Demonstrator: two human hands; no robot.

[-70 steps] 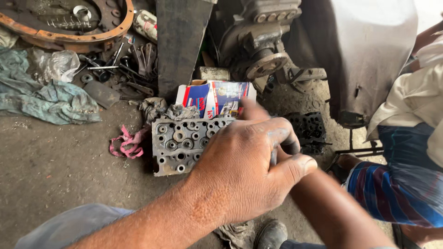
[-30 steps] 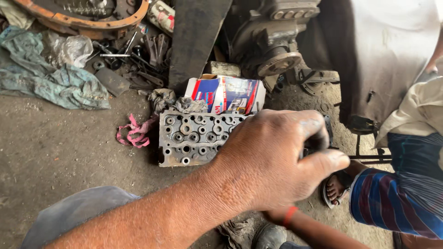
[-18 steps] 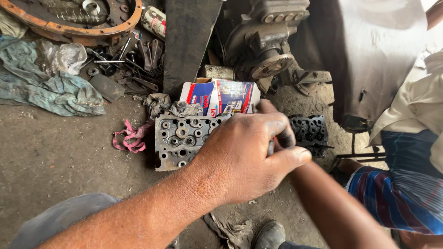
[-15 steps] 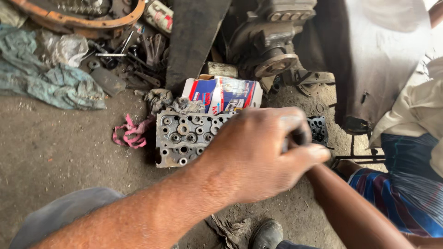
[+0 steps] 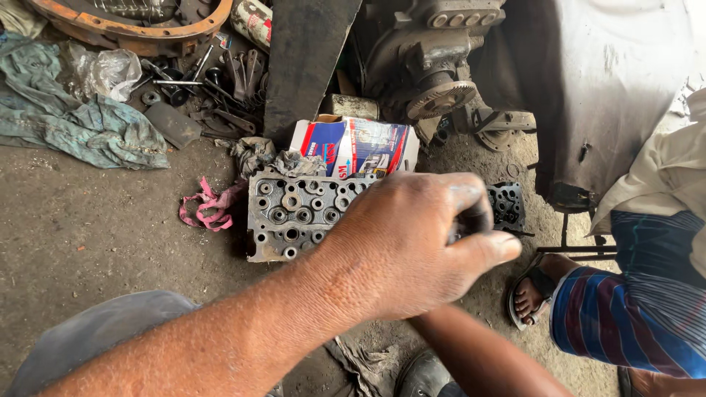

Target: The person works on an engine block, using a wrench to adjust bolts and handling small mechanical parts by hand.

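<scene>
The left hand (image 5: 412, 250) is closed in a loose fist over the right part of the grey cylinder head (image 5: 294, 213), which lies flat on the dirty concrete floor (image 5: 88, 242), just in front of a red, white and blue carton (image 5: 357, 145). Whatever the fingers pinch is hidden by the knuckles, so I cannot tell what it is. The right forearm (image 5: 478, 353) runs up under the left hand, and its hand is out of sight. To do this well, keep the wrist low and the grasp snug and square over the head's face, so nothing slips into the open bores. A pink rag (image 5: 209, 209) lies off the head's left edge.
</scene>
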